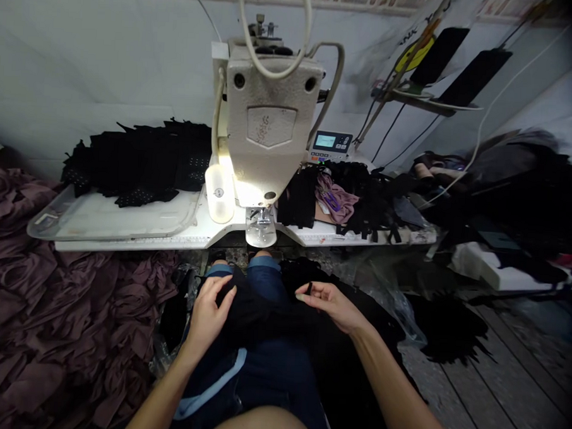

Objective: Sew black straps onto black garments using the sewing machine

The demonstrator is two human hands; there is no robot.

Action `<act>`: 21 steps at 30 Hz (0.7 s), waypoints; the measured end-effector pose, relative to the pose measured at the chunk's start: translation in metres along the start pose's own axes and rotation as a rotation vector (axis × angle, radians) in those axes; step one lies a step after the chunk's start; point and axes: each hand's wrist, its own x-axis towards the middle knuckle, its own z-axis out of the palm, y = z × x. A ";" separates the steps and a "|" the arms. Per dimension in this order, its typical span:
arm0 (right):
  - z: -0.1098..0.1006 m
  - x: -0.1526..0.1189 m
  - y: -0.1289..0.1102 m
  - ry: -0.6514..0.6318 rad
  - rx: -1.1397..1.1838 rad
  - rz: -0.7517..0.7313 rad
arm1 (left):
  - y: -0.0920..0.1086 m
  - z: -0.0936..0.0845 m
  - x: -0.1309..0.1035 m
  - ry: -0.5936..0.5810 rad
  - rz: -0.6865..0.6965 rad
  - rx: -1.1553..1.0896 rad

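Black cloth (257,314) lies across my lap, over blue jeans. My left hand (210,309) rests at the cloth's left side, its fingers stretched and the thumb apart from them. On the other side, my right hand (332,304) pinches a narrow black fabric piece (310,288) between thumb and fingers; its end sticks up above the fingertips. Whether that piece belongs to the lap cloth I cannot tell. Ahead of both hands stands a sewing machine (271,113), its presser foot (263,216) lit by a lamp.
On the left of the machine table, black pieces (146,158) lie on a clear plastic tray (44,220). Mauve fabric (72,331) is heaped at left. Black straps and purple-handled scissors (331,201) lie right of the machine, near a control panel (331,144). Thread cones (476,74) stand behind.
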 end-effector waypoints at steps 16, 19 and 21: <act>0.030 -0.055 -0.115 0.093 -0.118 -0.403 | 0.136 0.077 -0.049 -0.508 0.081 -0.432; 0.027 -0.044 -0.135 0.161 -0.219 -0.523 | 0.140 0.065 -0.035 -0.504 0.136 -0.359; 0.035 -0.031 -0.142 0.136 -0.238 -0.490 | 0.138 0.051 -0.024 -0.510 0.181 -0.219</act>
